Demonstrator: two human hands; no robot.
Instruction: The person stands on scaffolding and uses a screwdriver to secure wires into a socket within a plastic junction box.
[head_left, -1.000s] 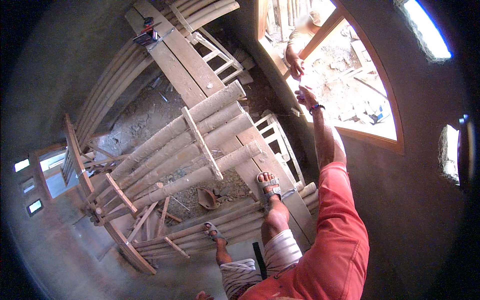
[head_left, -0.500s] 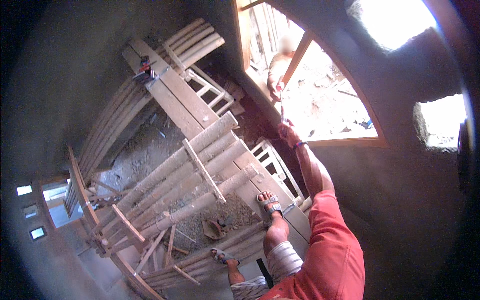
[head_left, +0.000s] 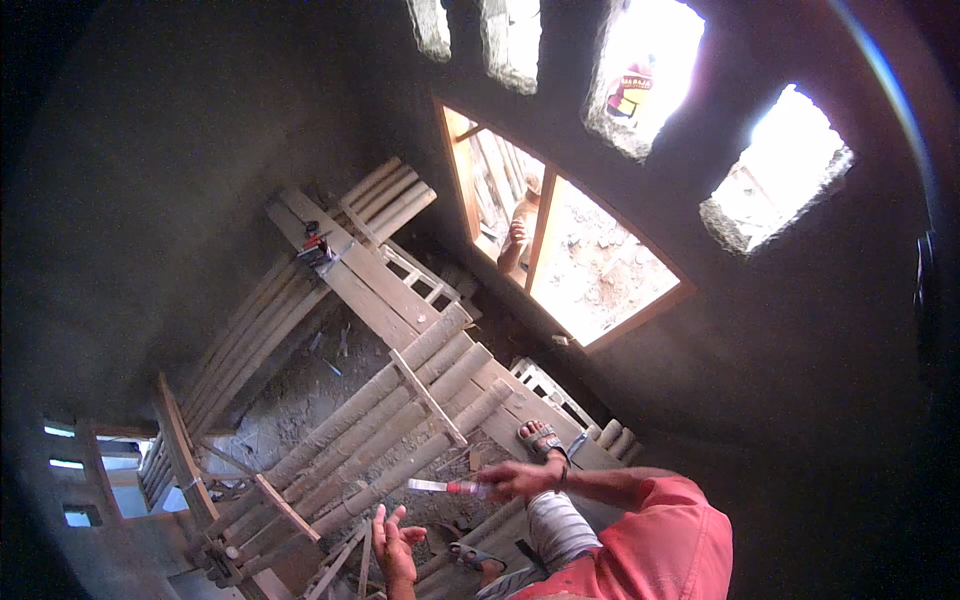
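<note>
Right hand (head_left: pixel 512 481) came back from the window (head_left: pixel 545 228) gripping a red-white tool (head_left: pixel 438 487), left hand (head_left: pixel 396 550) was spread loose; wall hole (head_left: pixel 606 105) showed red-yellow print (head_left: pixel 632 92).

Dark wall (head_left: pixel 800 350), bright wood-framed window (head_left: pixel 543 230), rubble-strewn floor (head_left: pixel 300 390)

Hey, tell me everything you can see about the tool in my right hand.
The tool is slim and straight, with a flat-looking white end and a red section behind it. It lies nearly level across the picture, white end pointing left. Your right hand grips its other end; your open left hand is apart from it. Blur hides its material.
</note>
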